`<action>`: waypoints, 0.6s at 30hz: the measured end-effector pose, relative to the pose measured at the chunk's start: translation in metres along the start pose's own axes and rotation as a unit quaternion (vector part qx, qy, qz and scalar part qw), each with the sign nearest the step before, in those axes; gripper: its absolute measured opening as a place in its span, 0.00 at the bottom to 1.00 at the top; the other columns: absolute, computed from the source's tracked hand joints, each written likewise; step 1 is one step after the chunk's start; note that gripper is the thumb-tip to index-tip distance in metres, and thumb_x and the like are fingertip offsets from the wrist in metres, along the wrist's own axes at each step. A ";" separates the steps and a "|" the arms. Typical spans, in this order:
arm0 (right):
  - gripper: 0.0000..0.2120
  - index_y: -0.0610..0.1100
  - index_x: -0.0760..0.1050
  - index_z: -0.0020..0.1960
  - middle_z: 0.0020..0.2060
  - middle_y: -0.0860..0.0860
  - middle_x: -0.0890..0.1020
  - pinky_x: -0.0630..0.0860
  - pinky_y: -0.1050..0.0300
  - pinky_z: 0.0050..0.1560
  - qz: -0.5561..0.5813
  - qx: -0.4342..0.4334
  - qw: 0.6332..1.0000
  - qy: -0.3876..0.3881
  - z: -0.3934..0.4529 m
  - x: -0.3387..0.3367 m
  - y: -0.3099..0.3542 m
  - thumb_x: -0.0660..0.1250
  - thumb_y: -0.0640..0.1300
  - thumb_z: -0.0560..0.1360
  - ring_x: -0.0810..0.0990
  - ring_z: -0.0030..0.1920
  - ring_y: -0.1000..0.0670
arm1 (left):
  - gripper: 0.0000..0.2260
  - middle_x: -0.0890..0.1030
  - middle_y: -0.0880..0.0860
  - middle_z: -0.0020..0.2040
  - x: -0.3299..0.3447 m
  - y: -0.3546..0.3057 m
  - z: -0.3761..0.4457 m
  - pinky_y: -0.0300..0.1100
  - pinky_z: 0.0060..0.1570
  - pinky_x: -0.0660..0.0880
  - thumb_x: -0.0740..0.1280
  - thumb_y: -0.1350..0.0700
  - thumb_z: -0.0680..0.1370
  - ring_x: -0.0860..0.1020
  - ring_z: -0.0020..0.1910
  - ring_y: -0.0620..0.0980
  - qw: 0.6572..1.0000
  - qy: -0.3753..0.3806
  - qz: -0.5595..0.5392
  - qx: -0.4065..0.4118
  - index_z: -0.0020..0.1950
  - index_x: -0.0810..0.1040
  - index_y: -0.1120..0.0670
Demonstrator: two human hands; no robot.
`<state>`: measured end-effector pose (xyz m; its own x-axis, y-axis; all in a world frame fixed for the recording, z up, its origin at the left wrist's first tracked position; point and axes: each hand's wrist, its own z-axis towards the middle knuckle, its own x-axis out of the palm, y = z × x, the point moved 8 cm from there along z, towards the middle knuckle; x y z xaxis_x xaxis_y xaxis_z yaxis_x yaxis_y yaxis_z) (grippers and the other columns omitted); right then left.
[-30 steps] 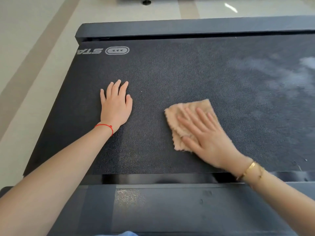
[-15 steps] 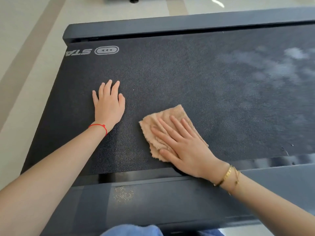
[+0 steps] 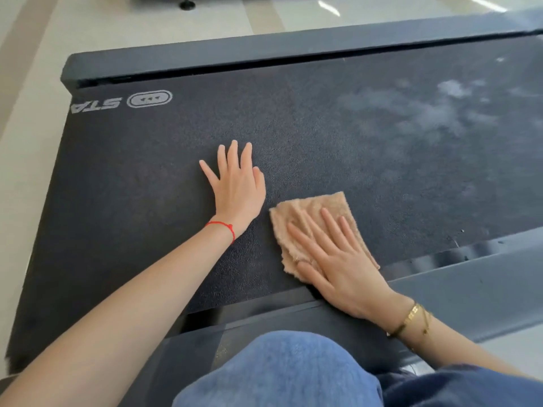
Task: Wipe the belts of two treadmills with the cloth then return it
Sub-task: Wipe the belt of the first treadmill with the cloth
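Observation:
The black treadmill belt [image 3: 323, 142] fills the view, with pale dusty smears [image 3: 426, 113] toward its right. A tan fluffy cloth [image 3: 308, 210] lies folded on the belt near its front edge. My right hand [image 3: 338, 259] presses flat on the cloth with straight, spread fingers. My left hand [image 3: 235, 189] rests flat on the bare belt just left of the cloth, fingers straight. A red string sits on the left wrist, gold bracelets on the right.
Grey side rails [image 3: 470, 283] frame the belt at front and back [image 3: 205, 57]. A white logo [image 3: 150, 98] marks the belt's left end. My blue-jeaned knee [image 3: 279, 371] is at the bottom. Pale tiled floor [image 3: 26, 142] lies to the left and beyond.
My right hand has slid the cloth left along the belt, close to my left hand. The view has shifted, and my knee has come into sight. The left hand stays flat.

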<state>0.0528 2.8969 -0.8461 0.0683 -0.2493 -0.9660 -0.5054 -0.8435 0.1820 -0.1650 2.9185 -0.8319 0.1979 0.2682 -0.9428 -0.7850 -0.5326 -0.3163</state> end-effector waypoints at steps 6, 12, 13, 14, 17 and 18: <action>0.29 0.61 0.45 0.80 0.79 0.62 0.44 0.40 0.48 0.79 0.022 0.019 0.999 -0.031 0.000 -0.014 -0.043 0.42 0.64 0.80 0.37 0.79 0.51 | 0.23 0.55 0.54 0.80 0.012 -0.027 0.016 0.69 0.73 0.43 0.52 0.52 0.83 0.49 0.79 0.58 1.000 0.013 -0.008 0.015 0.79 0.57 0.52; 0.30 0.58 0.47 0.80 0.80 0.59 0.45 0.39 0.47 0.79 0.023 0.102 0.992 -0.071 0.060 -0.039 -0.137 0.43 0.65 0.80 0.41 0.80 0.46 | 0.24 0.55 0.54 0.80 0.026 -0.029 0.034 0.69 0.73 0.44 0.52 0.52 0.83 0.49 0.79 0.58 1.000 0.013 0.016 -0.018 0.80 0.56 0.51; 0.30 0.58 0.47 0.80 0.80 0.58 0.45 0.39 0.46 0.79 0.021 0.110 0.991 -0.075 0.078 -0.043 -0.149 0.44 0.64 0.80 0.41 0.80 0.46 | 0.24 0.55 0.54 0.80 0.027 -0.029 0.036 0.69 0.73 0.44 0.52 0.52 0.83 0.49 0.79 0.58 0.999 0.010 0.020 -0.027 0.80 0.55 0.51; 0.29 0.58 0.47 0.80 0.80 0.58 0.45 0.39 0.46 0.79 0.020 0.118 0.990 -0.080 0.098 -0.048 -0.160 0.45 0.63 0.81 0.42 0.80 0.46 | 0.24 0.55 0.54 0.80 0.028 -0.029 0.039 0.69 0.73 0.44 0.52 0.51 0.83 0.49 0.79 0.58 0.999 0.007 0.023 -0.036 0.80 0.55 0.51; 0.28 0.58 0.47 0.80 0.80 0.56 0.45 0.38 0.43 0.78 0.024 0.120 0.989 -0.084 0.156 -0.062 -0.167 0.46 0.62 0.82 0.42 0.80 0.44 | 0.24 0.55 0.55 0.80 0.031 -0.030 0.042 0.69 0.73 0.44 0.52 0.51 0.83 0.50 0.79 0.59 0.998 -0.006 0.035 -0.052 0.80 0.55 0.51; 0.28 0.58 0.47 0.81 0.80 0.56 0.45 0.38 0.43 0.78 0.023 0.102 0.991 -0.082 0.173 -0.063 -0.159 0.46 0.61 0.83 0.42 0.80 0.44 | 0.24 0.56 0.54 0.80 0.032 -0.030 0.042 0.69 0.73 0.45 0.52 0.51 0.83 0.50 0.79 0.59 0.998 -0.013 0.042 -0.053 0.80 0.56 0.51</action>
<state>-0.0196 3.1288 -0.8454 -0.0922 -0.1907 -0.9773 -0.6688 -0.7153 0.2027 -0.1594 2.9767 -0.8480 0.1180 0.2383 -0.9640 -0.7310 -0.6362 -0.2467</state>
